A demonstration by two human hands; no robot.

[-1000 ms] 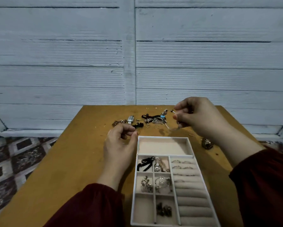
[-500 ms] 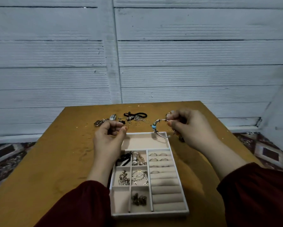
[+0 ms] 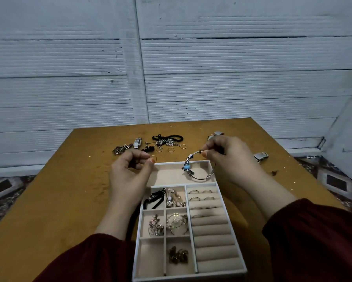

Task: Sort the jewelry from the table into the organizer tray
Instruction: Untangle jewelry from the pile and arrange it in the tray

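The right hand (image 3: 228,157) pinches one end of the charm bangle (image 3: 187,166). Its hoop, probably stiff and light, hangs below the pinch over the far compartment of the organizer tray (image 3: 171,163). Best held by the wire, not the loose beads. Leftward, the left hand (image 3: 130,174) pinches a small ring (image 3: 153,159).

Orange-brown table (image 3: 69,200), organizer tray (image 3: 167,174) near front, 3 rings (image 3: 171,150), chain (image 3: 167,142), black cord (image 3: 168,137), metal clasp (image 3: 261,156) at right
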